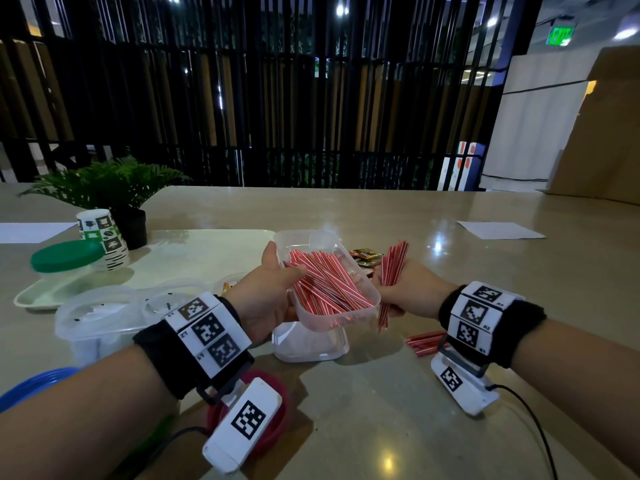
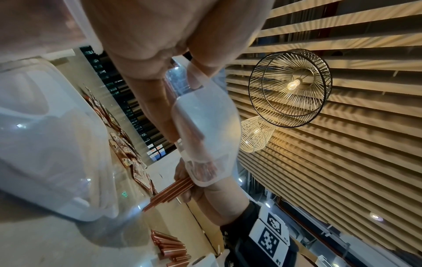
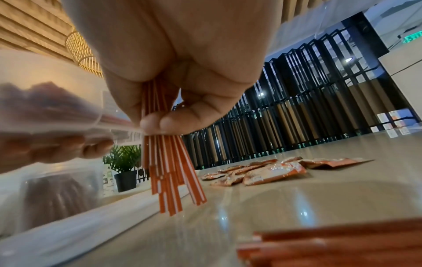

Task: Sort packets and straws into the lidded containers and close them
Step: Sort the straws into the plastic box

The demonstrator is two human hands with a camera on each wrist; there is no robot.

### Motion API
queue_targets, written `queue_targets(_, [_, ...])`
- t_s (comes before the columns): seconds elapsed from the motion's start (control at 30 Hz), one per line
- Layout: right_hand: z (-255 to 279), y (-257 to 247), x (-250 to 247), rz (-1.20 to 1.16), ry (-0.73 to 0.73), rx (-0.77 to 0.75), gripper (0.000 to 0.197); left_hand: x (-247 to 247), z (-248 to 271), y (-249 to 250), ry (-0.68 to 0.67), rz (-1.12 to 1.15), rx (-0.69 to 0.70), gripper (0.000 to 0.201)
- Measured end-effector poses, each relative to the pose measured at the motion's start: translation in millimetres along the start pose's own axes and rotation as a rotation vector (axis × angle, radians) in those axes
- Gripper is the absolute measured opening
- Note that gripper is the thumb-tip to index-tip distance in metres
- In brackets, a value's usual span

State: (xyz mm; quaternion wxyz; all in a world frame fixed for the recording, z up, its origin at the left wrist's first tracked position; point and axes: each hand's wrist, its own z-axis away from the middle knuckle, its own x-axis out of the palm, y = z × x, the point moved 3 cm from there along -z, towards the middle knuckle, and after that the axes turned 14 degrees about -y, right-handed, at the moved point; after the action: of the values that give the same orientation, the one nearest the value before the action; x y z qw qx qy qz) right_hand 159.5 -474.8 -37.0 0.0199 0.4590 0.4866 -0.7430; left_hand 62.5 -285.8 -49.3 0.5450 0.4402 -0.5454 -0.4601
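My left hand [image 1: 273, 289] grips a clear plastic container [image 1: 349, 315] by its left wall and holds it tilted above the table; many red-and-white straws [image 1: 325, 282] lie in it. Just right of the container, my right hand [image 1: 401, 289] pinches a bundle of straws [image 1: 391, 268] upright, clear of the rim. In the right wrist view the fingers [image 3: 160, 121] close round that bundle [image 3: 171, 173]. More straws [image 1: 424, 341] lie on the table under my right wrist. Orange packets [image 3: 269, 173] lie beyond, seen in the head view as packets [image 1: 365, 256] behind the container.
A second clear container [image 1: 308, 344] stands under the held one. Two more clear tubs [image 1: 104, 313] sit at left, with a green lid [image 1: 65, 254], paper cups [image 1: 104, 233], a potted plant [image 1: 110, 188] and a pale tray [image 1: 207, 251]. A red lid [image 1: 277, 431] and blue lid [image 1: 31, 386] lie near me.
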Motion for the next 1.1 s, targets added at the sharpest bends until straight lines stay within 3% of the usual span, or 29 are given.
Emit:
queue_targets(0.17, [4, 1, 11, 0.101, -0.091, 0.108, 0.029, 0, 1, 0, -0.005, 0.009, 0.002, 0.048])
queue_targets(0.5, [4, -1, 2, 0.070, -0.120, 0.110, 0.013, 0, 1, 0, -0.004, 0.014, -0.013, 0.050])
queue_targets(0.7, [11, -24, -47, 0.115, 0.053, 0.129, 0.027, 4, 3, -1, -0.014, 0.010, -0.022, 0.042])
queue_targets(0.83, [18, -67, -73, 0.066, 0.128, -0.013, 0.024, 9, 3, 1, -0.055, 0.031, -0.029, 0.058])
queue_targets(0.93, [14, -94, -70, 0.014, 0.063, -0.089, 0.021, 15, 2, 2, -0.100, 0.028, -0.013, 0.060])
queue_targets(1.1, [-13, -99, -28, 0.096, -0.173, 0.067, 0.024, 25, 1, 2, -0.164, 0.012, 0.014, 0.063])
